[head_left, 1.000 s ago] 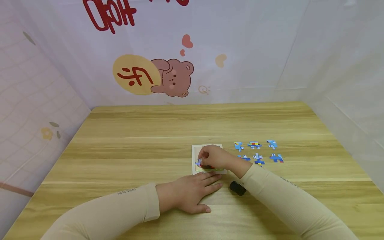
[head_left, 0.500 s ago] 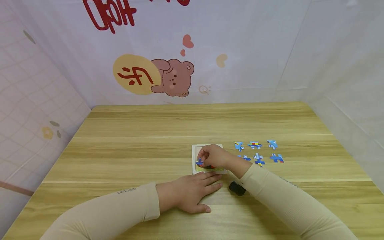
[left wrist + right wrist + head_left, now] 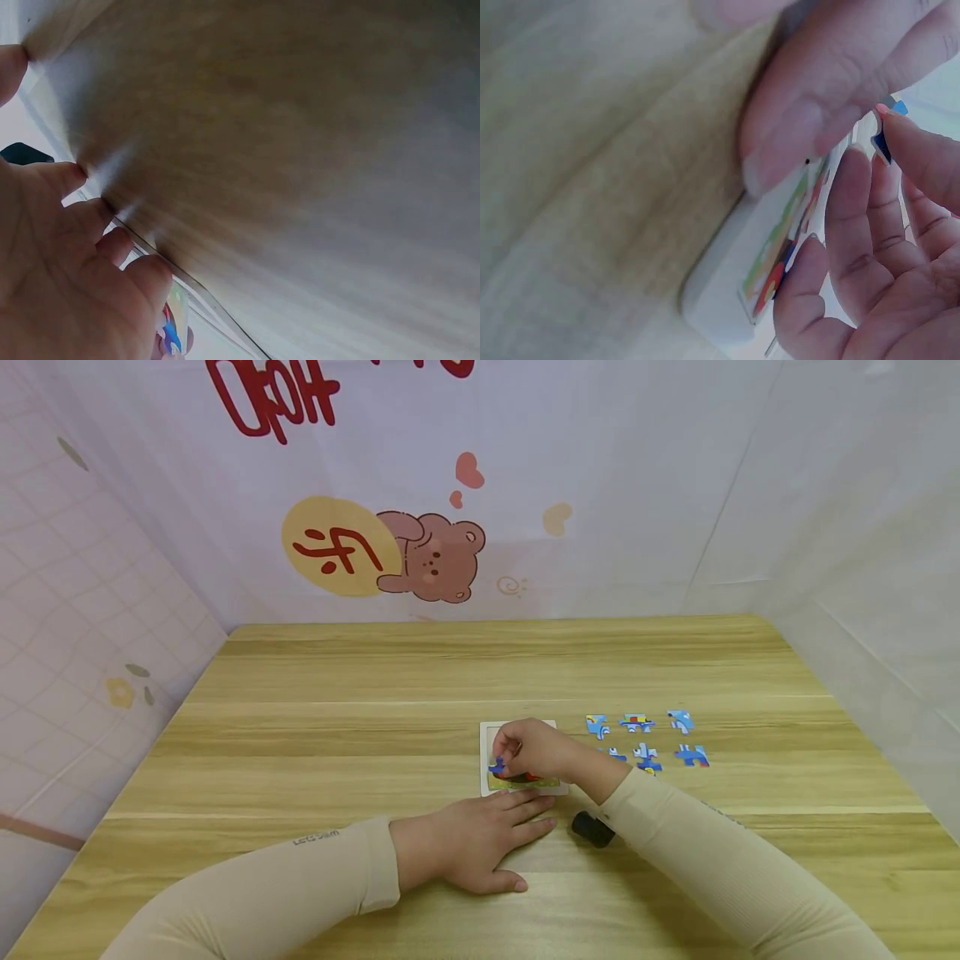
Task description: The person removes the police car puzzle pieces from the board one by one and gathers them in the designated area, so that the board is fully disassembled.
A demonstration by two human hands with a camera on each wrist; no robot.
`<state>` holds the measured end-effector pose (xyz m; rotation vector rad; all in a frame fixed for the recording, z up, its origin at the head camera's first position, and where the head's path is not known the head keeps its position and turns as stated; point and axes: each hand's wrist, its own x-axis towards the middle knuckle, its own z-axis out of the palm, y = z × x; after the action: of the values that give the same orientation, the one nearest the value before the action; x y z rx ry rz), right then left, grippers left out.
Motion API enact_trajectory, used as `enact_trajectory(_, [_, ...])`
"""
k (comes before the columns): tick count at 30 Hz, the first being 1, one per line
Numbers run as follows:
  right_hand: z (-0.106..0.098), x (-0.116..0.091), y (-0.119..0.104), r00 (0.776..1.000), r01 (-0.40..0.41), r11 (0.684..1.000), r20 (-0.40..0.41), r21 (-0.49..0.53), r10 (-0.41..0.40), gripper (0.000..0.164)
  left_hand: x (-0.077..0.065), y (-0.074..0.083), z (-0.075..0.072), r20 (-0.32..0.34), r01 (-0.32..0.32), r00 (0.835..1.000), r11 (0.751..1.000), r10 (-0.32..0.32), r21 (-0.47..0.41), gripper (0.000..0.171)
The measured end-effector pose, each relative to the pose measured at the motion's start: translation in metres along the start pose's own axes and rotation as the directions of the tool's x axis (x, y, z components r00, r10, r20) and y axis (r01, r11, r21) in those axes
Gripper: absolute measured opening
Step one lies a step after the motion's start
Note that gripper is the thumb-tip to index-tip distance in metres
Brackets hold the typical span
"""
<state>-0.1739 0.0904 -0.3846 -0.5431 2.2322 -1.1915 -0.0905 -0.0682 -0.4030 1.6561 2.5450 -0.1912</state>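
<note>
My right hand (image 3: 536, 752) pinches a small blue jigsaw piece (image 3: 497, 766) between thumb and fingers. It holds the piece over the left part of a white-rimmed puzzle tray (image 3: 483, 743). In the right wrist view the piece (image 3: 882, 145) shows at the fingertips, raised above the tray. Green and red picture pieces (image 3: 517, 784) lie along the tray's near side; the right hand hides much of the inside. My left hand (image 3: 483, 845) lies flat, fingers spread, with fingertips at the tray's near edge. The left wrist view shows those fingers (image 3: 150, 281) against the rim.
Several loose jigsaw pieces lie in two rows right of the tray, among them a blue one (image 3: 692, 755) and one with red and yellow (image 3: 637, 722). A black object (image 3: 592, 829) sits beside the right wrist. Printed cloth (image 3: 622, 485) hangs behind the wooden table (image 3: 337, 677).
The blue piece has turned in my right fingers, showing its blue face and then tilting. The right hand has shifted only slightly; the left hand has stayed put.
</note>
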Motion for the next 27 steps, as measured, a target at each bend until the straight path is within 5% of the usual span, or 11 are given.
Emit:
enact_trajectory(10, [-0.008, -0.004, 0.001, 1.0, -0.015, 0.995, -0.023, 0.095, 0.017, 0.013, 0.0, 0.0, -0.001, 0.011, -0.004, 1.0, 1.0, 0.004, -0.018, 0.072])
enact_trajectory(27, [-0.062, -0.049, 0.014, 0.987, 0.027, 0.994, -0.161, 0.106, -0.009, 0.017, 0.0, 0.0, -0.003, 0.067, 0.034, 0.997, 0.996, -0.029, -0.081, 0.071])
